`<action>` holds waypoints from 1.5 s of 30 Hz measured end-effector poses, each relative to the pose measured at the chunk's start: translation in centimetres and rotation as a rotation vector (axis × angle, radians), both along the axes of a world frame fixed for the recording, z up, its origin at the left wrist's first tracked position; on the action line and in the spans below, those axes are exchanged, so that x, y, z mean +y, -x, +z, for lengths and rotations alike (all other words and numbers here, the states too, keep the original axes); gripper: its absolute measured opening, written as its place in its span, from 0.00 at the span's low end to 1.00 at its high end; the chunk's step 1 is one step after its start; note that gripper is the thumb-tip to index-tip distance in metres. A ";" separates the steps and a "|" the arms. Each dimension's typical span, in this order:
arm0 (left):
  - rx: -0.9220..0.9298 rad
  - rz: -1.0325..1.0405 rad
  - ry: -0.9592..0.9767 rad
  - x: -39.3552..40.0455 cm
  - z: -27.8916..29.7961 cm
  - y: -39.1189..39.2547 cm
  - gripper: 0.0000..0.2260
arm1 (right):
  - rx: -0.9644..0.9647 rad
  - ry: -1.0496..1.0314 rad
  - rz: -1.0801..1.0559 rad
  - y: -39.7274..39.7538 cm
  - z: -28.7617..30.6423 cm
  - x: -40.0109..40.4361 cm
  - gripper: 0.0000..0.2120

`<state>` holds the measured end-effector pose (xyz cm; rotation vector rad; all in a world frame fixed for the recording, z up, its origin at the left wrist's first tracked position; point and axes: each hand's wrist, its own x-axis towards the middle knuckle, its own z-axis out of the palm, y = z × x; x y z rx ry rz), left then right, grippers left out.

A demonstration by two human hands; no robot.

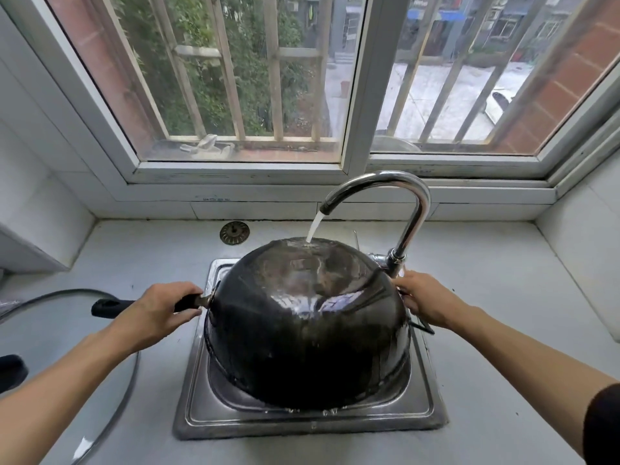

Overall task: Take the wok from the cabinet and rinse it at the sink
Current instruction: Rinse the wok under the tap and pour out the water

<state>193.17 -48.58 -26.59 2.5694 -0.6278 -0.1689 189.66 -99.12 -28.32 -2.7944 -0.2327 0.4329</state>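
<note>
The black wok (pixel 307 323) is turned bottom-up over the steel sink (pixel 308 422), its dark underside wet and shiny. Water runs from the curved chrome faucet (pixel 396 196) onto the top of the wok's bottom. My left hand (pixel 157 312) grips the wok's long black handle (pixel 107 307) on the left. On the right, my right hand (pixel 424 298) holds the wok's rim, by the small side handle, with its fingers curled round the edge.
A glass lid (pixel 110 391) lies on the grey counter at the left, with a black knob (pixel 11 370) at the frame's edge. A round sink strainer (pixel 235 232) lies on the counter behind the sink. A barred window fills the wall ahead.
</note>
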 end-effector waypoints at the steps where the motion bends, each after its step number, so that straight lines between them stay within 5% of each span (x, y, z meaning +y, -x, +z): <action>1: -0.020 -0.015 -0.003 -0.1 0.1 0.1 0.10 | -0.007 0.001 -0.035 0.0 0.0 0.0 0.16; 9: -0.018 -0.018 0.005 0.3 -0.8 -0.3 0.09 | 0.072 -0.154 -0.315 0.7 1.2 0.3 0.14; 14: -0.028 -0.025 -0.005 0.4 -1.4 0.4 0.07 | 0.180 -0.461 -0.445 1.5 1.7 -0.2 0.08; 20: -0.106 -0.016 -0.044 0.4 -2.0 0.9 0.06 | 0.265 -0.847 -0.490 3.0 2.3 -0.5 0.22; 22: -0.121 -0.012 -0.051 0.4 -2.3 1.0 0.05 | 0.203 -0.764 -0.354 3.7 2.2 -0.7 0.24; 26: -0.113 0.021 -0.069 0.5 -2.7 1.0 0.06 | -0.041 -0.530 -0.187 4.4 2.2 -1.1 0.08; 31: -0.114 0.007 -0.100 0.3 -2.8 1.2 0.08 | -0.336 -0.145 0.093 4.3 1.4 -1.3 0.11; 45: -0.087 0.037 -0.115 -0.1 -3.4 0.6 0.06 | -0.428 -0.070 -0.045 3.3 1.6 -0.3 0.08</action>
